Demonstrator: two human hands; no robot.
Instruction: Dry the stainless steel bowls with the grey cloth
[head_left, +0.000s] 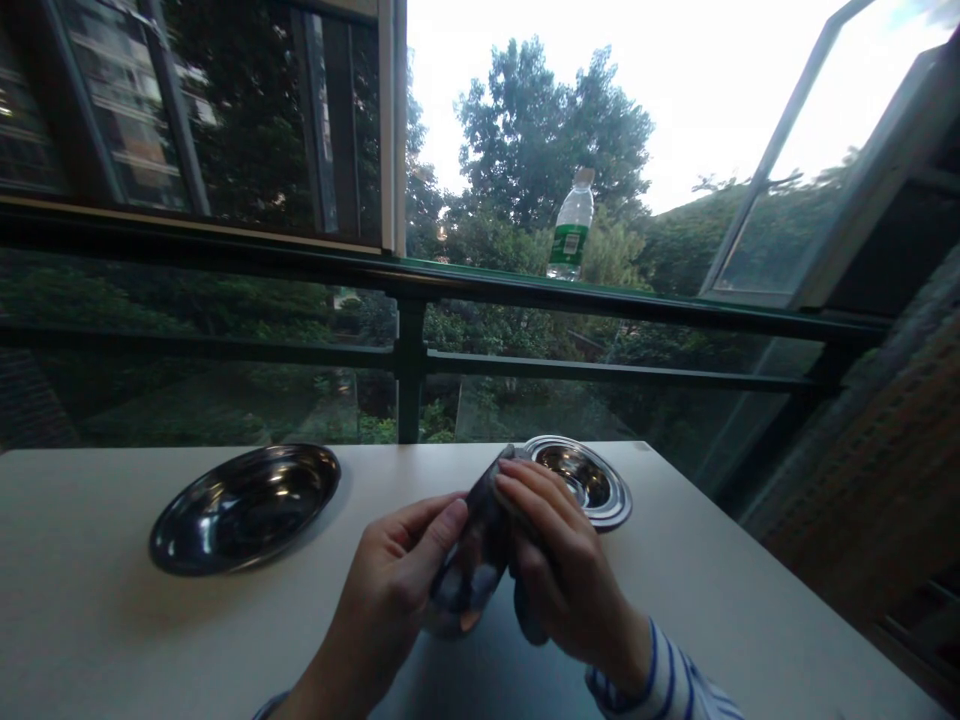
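Both of my hands hold one shiny metal cup just above the white table, near its front middle. My left hand grips the cup's left side with thumb and curled fingers. My right hand is closed over its right side and upper end, and a dark cloth shows under that palm against the cup. A blue-and-white striped sleeve covers my right wrist.
A wide steel dish lies on the table to the left. A smaller steel bowl with a broad rim sits just behind my right hand. A plastic water bottle stands on the balcony railing. The table's right edge drops off beside a brick wall.
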